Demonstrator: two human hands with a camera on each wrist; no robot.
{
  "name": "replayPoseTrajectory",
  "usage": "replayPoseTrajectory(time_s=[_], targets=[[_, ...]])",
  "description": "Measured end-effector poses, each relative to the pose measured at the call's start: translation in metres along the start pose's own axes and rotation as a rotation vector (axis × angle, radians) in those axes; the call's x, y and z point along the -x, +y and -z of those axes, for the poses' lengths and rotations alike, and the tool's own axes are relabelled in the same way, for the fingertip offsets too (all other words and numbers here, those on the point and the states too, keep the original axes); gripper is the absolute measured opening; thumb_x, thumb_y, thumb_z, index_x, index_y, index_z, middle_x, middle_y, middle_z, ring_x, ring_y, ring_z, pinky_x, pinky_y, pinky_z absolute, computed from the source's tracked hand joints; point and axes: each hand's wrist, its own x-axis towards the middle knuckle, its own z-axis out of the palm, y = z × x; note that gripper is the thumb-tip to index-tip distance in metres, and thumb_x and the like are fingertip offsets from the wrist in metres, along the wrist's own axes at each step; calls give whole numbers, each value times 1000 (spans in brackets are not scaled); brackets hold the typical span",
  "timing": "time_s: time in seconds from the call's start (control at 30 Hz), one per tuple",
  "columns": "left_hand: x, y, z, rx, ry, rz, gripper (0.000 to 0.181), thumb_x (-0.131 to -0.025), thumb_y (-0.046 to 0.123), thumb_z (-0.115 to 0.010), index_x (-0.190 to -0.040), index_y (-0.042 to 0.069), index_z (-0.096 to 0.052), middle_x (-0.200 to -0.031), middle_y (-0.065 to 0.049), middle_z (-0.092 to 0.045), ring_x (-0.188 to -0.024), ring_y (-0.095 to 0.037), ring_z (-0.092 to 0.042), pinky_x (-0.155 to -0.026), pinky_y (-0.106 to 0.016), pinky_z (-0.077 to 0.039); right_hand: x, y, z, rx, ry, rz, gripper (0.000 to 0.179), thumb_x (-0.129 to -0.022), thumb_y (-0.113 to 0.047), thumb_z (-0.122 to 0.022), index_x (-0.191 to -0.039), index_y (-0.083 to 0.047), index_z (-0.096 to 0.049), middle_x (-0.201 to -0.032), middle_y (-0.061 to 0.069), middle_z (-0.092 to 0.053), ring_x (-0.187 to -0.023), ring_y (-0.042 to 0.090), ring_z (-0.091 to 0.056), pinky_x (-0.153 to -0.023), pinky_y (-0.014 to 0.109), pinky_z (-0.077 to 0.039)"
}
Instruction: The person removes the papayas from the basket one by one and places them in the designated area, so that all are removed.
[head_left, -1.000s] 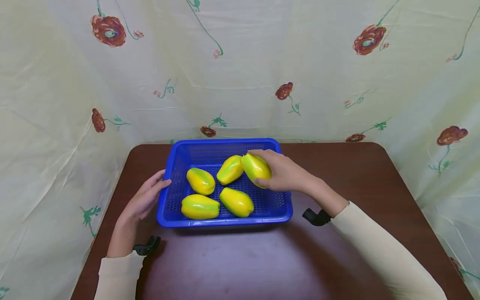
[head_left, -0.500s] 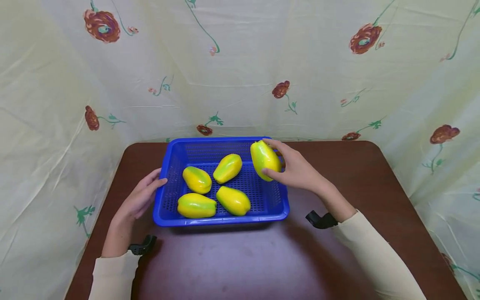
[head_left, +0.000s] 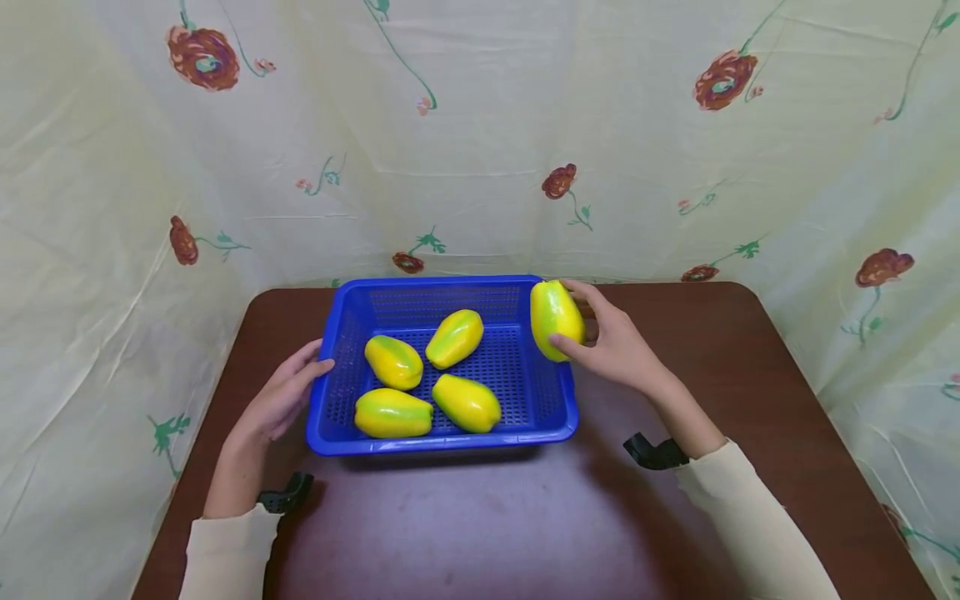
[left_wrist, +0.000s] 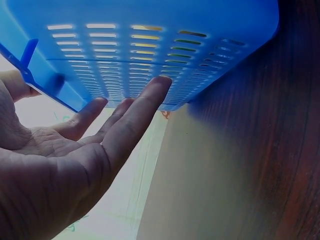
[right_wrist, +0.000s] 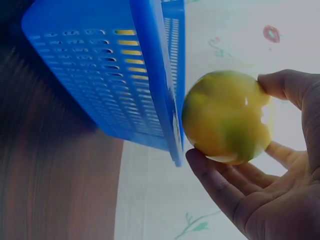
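A blue plastic basket (head_left: 442,447) with slotted walls stands on the table. My right hand (head_left: 621,348) grips a glossy yellow-green papaya (head_left: 553,321) above the basket's right rim, thumb on the near side and fingers behind. In the right wrist view, the held papaya (right_wrist: 225,117) is just outside the rim, end-on to the camera. My left hand (head_left: 279,396) holds the basket's left rim, its thumb over the edge. The left wrist view shows its fingers (left_wrist: 132,117) stretched along the outer wall. Inside the basket lie several more papayas (head_left: 467,402), all toward its left and middle.
The dark brown table (head_left: 675,333) extends on both sides of the basket and in front of it. A pale curtain (head_left: 480,167) with printed flowers hangs right behind the table's back edge.
My right hand has carried the papaya from inside the basket up and rightward to the right rim. My left hand stays at the left rim; the other papayas lie as before.
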Motion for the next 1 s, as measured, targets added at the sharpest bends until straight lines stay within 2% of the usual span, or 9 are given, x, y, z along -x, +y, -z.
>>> replayPoseTrajectory(time_s=[0.1,0.3,0.47,0.6,0.7,0.8,0.9,1.0], targets=[[1,-2,1,13,-3,-2,68,-113,36,-49,-165,3,-23,-132,10,-61,-110,-6,-72,-92,-26,-63,1,5,3,-6,40,-6,81,-95,-22,-80,-163,-21,-36,-145,15,-59,-120,33,-68,-86,37,-66],[2,-2,3,22,-8,-15,65,-113,35,-48,-164,3,-24,-131,12,-61,-109,-6,-72,-91,-27,-63,6,16,10,-1,104,-56,79,-97,-23,-78,-163,-16,-34,-149,18,-57,-118,33,-67,-84,15,-58],[0,-1,2,12,-11,-17,65,-113,35,-48,-164,3,-24,-131,11,-61,-110,-6,-72,-92,-26,-62,10,31,17,0,127,-128,80,-98,-25,-77,-165,-16,-33,-150,20,-55,-120,35,-66,-83,7,-53],[-4,-1,-3,5,-11,-21,67,-113,37,-48,-165,3,-25,-134,9,-59,-112,-6,-70,-94,-25,-61,13,46,21,29,134,-156,79,-99,-27,-76,-165,-15,-33,-149,21,-55,-120,36,-65,-82,5,-51],[-6,-1,-4,2,-10,-19,67,-112,38,-49,-165,4,-24,-136,8,-58,-113,-6,-70,-94,-25,-61,14,59,19,75,142,-165,78,-99,-26,-75,-164,-13,-35,-149,23,-54,-120,39,-64,-83,12,-54],[-4,-2,-4,4,-12,-13,68,-113,38,-48,-166,4,-23,-135,9,-58,-112,-6,-70,-94,-24,-61,14,72,14,132,142,-173,77,-98,-24,-75,-163,-10,-36,-147,24,-54,-122,40,-62,-89,31,-59],[-2,-2,-2,4,-9,-11,68,-113,37,-48,-166,3,-22,-134,11,-59,-111,-5,-70,-93,-24,-61,12,81,8,173,124,-191,77,-98,-24,-75,-162,-7,-36,-145,25,-53,-123,41,-59,-94,49,-57],[-1,-2,-1,9,-9,-12,67,-113,36,-47,-165,1,-22,-130,12,-61,-110,-5,-71,-92,-24,-62,11,86,4,206,107,-228,77,-98,-28,-73,-162,-6,-36,-145,26,-53,-121,40,-56,-96,53,-54]])
